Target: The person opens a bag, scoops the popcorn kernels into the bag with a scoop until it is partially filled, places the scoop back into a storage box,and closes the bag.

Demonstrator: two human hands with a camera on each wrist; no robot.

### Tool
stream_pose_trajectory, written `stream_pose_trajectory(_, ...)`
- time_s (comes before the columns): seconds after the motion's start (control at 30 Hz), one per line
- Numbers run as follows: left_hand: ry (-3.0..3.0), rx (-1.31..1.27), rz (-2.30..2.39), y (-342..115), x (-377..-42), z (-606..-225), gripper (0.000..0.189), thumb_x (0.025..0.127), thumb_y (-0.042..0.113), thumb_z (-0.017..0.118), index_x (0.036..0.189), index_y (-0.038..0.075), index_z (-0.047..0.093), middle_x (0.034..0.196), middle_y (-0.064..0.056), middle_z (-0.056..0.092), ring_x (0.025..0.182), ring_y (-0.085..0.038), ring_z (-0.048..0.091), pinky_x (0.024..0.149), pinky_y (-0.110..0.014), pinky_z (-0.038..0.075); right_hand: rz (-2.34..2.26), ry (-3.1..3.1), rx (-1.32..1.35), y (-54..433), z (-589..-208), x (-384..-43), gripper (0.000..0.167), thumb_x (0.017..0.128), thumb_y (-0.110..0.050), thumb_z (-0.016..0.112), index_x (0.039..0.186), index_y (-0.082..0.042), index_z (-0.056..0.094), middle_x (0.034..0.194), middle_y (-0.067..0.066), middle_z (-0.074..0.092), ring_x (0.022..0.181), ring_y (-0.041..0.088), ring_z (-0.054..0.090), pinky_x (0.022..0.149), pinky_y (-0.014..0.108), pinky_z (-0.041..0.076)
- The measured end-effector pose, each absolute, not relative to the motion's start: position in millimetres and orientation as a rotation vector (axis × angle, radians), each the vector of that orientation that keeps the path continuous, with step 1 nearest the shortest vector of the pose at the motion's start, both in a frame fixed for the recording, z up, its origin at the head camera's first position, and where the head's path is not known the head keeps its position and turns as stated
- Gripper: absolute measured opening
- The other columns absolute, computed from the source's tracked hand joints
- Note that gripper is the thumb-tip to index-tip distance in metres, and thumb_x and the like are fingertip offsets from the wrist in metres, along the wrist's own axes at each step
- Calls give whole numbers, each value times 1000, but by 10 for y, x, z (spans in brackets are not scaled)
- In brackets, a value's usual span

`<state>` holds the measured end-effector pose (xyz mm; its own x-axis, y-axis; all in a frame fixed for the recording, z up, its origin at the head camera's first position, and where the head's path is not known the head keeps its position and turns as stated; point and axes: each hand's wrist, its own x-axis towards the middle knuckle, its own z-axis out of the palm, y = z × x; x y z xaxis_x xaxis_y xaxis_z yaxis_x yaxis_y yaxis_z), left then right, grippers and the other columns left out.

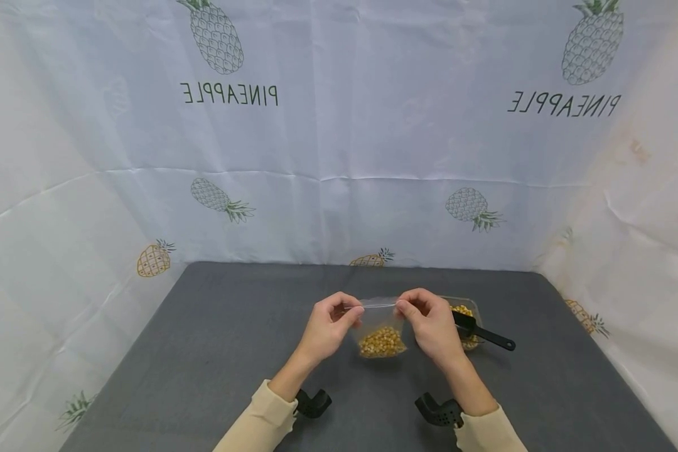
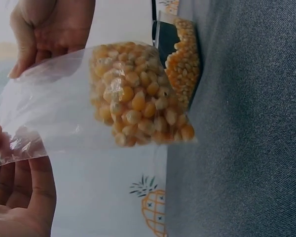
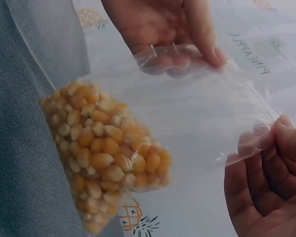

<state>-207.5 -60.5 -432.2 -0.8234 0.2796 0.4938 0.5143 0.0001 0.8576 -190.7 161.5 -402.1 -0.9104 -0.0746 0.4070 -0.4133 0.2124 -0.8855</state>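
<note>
A clear zip-top plastic bag (image 1: 380,319) hangs between my hands, upright, with a heap of yellow corn kernels (image 1: 382,343) in its bottom. At its upper left corner my left hand (image 1: 326,326) pinches the rim between thumb and fingers. My right hand (image 1: 431,323) pinches the opposite top corner the same way. In the left wrist view the kernels (image 2: 133,96) fill the bag's lower part, and its upper part is bare film. The right wrist view shows the bag's film (image 3: 187,108) stretched between both thumbs.
Behind my right hand stands a clear container (image 1: 474,307) of corn kernels, partly hidden. A black scoop (image 1: 488,336) lies across it, its handle pointing right. Black wrist mounts (image 1: 314,403) sit by both sleeves. The grey table (image 1: 220,339) meets a pineapple-print cloth (image 1: 339,138) at the back.
</note>
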Motion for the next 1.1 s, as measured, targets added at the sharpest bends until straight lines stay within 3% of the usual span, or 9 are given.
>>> stream_pose_trajectory(0.13, -2112, -811, -1909, -604, -2053, -4309, 11, 100, 10, 65, 104, 0, 68, 89, -19, 67, 77, -36, 66, 75, -46, 57, 1744, -2247, 465, 1639, -4016, -1910, 11, 99, -10, 66, 96, 0, 69, 85, 11, 68, 79, 30, 66, 72, 29, 54)
stream_pose_trajectory(0.33, -2121, -781, -1888, -600, -2023, -4301, 11, 100, 5, 64, 104, -4, 68, 89, -22, 67, 76, -38, 66, 74, -45, 57, 1776, -2328, 447, 1664, -4023, -1918, 13, 99, -12, 67, 100, 1, 70, 89, 12, 69, 82, 21, 68, 77, 32, 56)
stream_pose_trajectory(0.5, -2109, -773, -1869, -600, -2020, -4294, 9, 100, 6, 64, 101, -3, 68, 89, -15, 67, 73, -23, 68, 71, -44, 58, 1807, -2382, 483, 1663, -4033, -1926, 17, 99, -16, 69, 108, -1, 69, 96, 13, 67, 85, 24, 67, 80, 38, 57)
stream_pose_trajectory(0.63, -2116, -782, -1867, -608, -2022, -4287, 10, 100, 7, 65, 101, -3, 68, 90, -13, 69, 70, -13, 65, 68, -44, 57, 1764, -2433, 560, 1644, -4051, -1927, 25, 97, -17, 72, 118, -5, 68, 102, 11, 65, 87, 22, 64, 77, 34, 54)
stream_pose_trajectory(0.77, -2124, -791, -1878, -601, -2020, -4288, 11, 100, 3, 64, 102, -7, 67, 92, -15, 69, 68, -9, 61, 65, -40, 56, 1723, -2448, 634, 1617, -4079, -1924, 23, 95, -18, 74, 115, -6, 70, 103, 9, 67, 87, 24, 66, 76, 32, 53)
stream_pose_trajectory(0.83, -2114, -811, -1873, -597, -2024, -4293, 12, 100, 3, 63, 102, -8, 66, 90, -15, 68, 68, -9, 60, 64, -35, 54, 1719, -2433, 657, 1611, -4088, -1924, 19, 96, -18, 73, 110, -6, 72, 101, 9, 68, 84, 23, 65, 73, 32, 53)
stream_pose_trajectory(1.03, -2100, -840, -1850, -602, -2025, -4285, 10, 101, 9, 64, 100, 0, 67, 90, -16, 68, 71, -32, 64, 67, -30, 55, 1728, -2396, 667, 1605, -4092, -1933, 10, 97, -15, 71, 104, -8, 73, 97, 9, 68, 78, 17, 63, 70, 33, 52)
stream_pose_trajectory(1.1, -2099, -833, -1856, -606, -2024, -4281, 11, 101, 10, 64, 100, -1, 67, 92, -17, 68, 72, -31, 65, 68, -31, 56, 1743, -2389, 667, 1603, -4087, -1934, 9, 97, -15, 71, 103, -8, 73, 97, 9, 68, 79, 18, 63, 71, 34, 52)
